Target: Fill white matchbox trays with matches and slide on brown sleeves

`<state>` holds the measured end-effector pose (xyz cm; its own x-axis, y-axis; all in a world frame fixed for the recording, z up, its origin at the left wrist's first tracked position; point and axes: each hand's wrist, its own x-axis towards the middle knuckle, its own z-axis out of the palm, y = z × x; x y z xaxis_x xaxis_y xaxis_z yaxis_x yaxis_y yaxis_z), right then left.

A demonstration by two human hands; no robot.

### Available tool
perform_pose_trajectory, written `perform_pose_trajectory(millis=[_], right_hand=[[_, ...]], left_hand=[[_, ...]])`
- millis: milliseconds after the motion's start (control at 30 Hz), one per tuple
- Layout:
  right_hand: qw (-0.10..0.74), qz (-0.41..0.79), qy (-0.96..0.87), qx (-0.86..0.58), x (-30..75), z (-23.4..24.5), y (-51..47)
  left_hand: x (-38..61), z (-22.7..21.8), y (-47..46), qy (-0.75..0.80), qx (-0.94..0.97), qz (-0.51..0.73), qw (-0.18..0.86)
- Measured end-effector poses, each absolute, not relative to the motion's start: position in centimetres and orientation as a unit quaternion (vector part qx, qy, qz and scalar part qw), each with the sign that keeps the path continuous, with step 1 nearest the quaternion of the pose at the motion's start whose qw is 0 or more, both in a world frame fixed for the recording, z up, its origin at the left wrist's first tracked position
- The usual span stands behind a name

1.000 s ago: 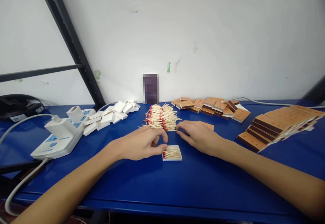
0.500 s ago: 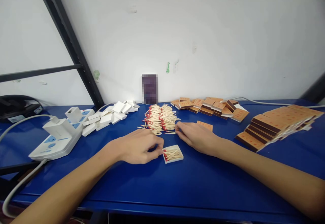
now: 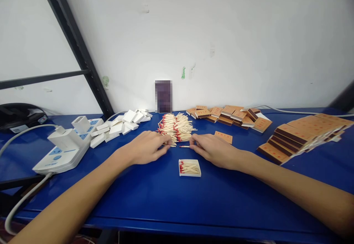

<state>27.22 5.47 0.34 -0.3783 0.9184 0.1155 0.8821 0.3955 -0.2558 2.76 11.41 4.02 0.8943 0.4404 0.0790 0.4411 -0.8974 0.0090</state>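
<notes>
Left hand [image 3: 146,146]: fingers curled at match pile's [image 3: 182,128] near edge. Right hand [image 3: 212,150]: fingers curled beside loose match [image 3: 185,146]. Either grip: cannot tell.

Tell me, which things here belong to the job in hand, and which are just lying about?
Seemingly the job's:
match heap, left hand and right hand close beside it
small tray holding matches
white box pile
orange boxes

Probably lying about:
power strip
black object, too unclear to name
pixelated dark panel
white cable
</notes>
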Motion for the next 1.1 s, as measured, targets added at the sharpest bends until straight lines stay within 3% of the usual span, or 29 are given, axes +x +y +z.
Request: perform_pose_trajectory(millis=[333, 533, 900, 1100], right_hand=[[0.147, 0.138, -0.832, -0.517, 26.7, 3.0, 2.1], [0.12, 0.138, -0.86, -0.477, 25.7, 3.1, 1.0], [0.156, 0.108, -0.873, -0.449, 25.6, 2.6, 1.1], [0.136, 0.067, -0.89, -0.43, 25.7, 2.4, 1.0]], left_hand=[[2.3, 3.3, 12.8, -0.238, -0.971, -0.019, 0.014], [2.1, 3.0, 13.0, -0.235, -0.972, -0.024, 0.013], [2.1, 3.1, 13.0, -0.232, -0.972, -0.029, 0.015], [2.1, 3.1, 12.9, -0.235, -0.971, -0.029, 0.021]])
